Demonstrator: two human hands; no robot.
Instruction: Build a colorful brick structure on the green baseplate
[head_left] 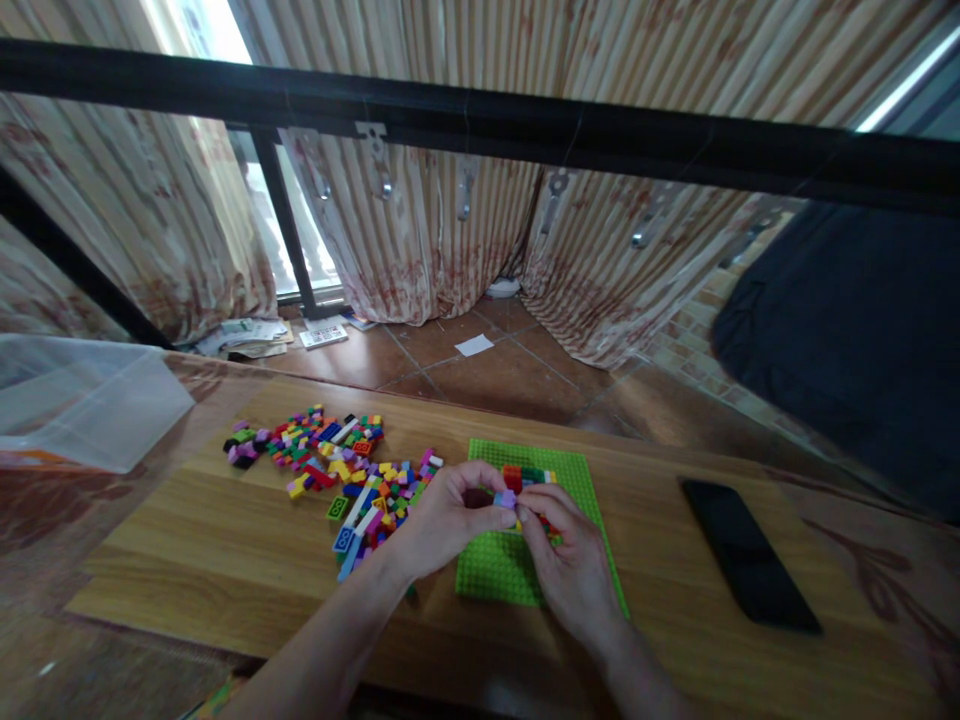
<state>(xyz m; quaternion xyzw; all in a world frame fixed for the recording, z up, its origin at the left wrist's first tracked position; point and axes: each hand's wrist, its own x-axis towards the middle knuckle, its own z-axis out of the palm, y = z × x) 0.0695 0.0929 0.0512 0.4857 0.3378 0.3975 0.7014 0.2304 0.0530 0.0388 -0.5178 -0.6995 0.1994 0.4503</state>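
Observation:
Over a green baseplate (570, 475) on the wooden table, my left hand (442, 525) and my right hand (574, 570) meet fingertip to fingertip. Together they pinch a small purple brick (506, 498). Just behind the fingers, a short row of red, green and other coloured bricks (529, 475) is stuck on the plate. More small bricks under my right fingers are mostly hidden. A scattered pile of loose coloured bricks (341, 465) lies on the table left of the plate, close to my left hand.
A black phone (746, 555) lies flat at the right of the table. A clear plastic bag (82, 400) sits at the far left. Beyond the table edge are a tiled floor, curtains, papers and a black metal bar.

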